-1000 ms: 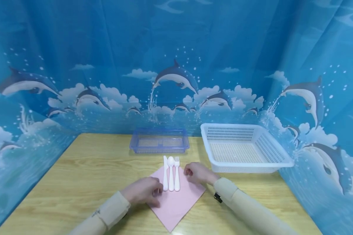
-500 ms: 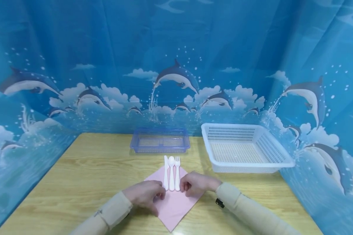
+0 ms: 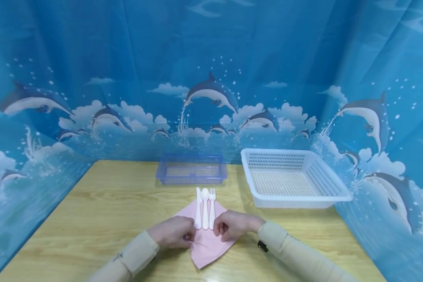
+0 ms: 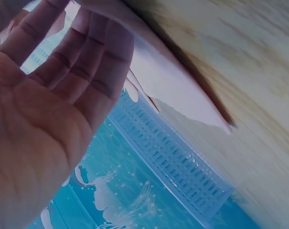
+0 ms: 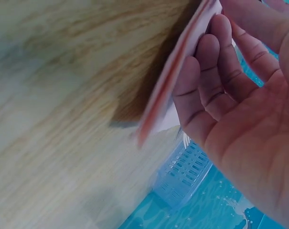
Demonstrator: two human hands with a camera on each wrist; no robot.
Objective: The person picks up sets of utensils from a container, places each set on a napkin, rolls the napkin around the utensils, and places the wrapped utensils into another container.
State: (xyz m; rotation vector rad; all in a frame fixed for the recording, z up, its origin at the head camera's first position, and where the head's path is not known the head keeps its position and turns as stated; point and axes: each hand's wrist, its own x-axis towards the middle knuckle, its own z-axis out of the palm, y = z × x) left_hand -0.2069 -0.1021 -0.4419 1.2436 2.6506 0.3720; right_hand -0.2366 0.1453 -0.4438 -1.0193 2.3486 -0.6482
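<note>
Left hand (image 3: 174, 232), fingers curled, pinches the left side of a pink, square, cloth-like napkin (image 3: 208, 247); right hand (image 3: 237, 224), likewise curled, pinches its right side. Napkin sits on the pale wood-grain table (image 3: 91, 215), edges lifted. On it, side by side: slim white plastic-looking knife (image 3: 198, 211), spoon (image 3: 205, 211), fork (image 3: 212, 211). Beige left sleeve (image 3: 139, 250) bears a dark mark (image 3: 118, 256), too small to read.

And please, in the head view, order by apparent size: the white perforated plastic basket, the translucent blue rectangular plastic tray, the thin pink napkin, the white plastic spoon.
White perforated plastic basket
Translucent blue rectangular plastic tray and thin pink napkin: unsure; napkin is nearer and partly covered
White plastic spoon
</note>
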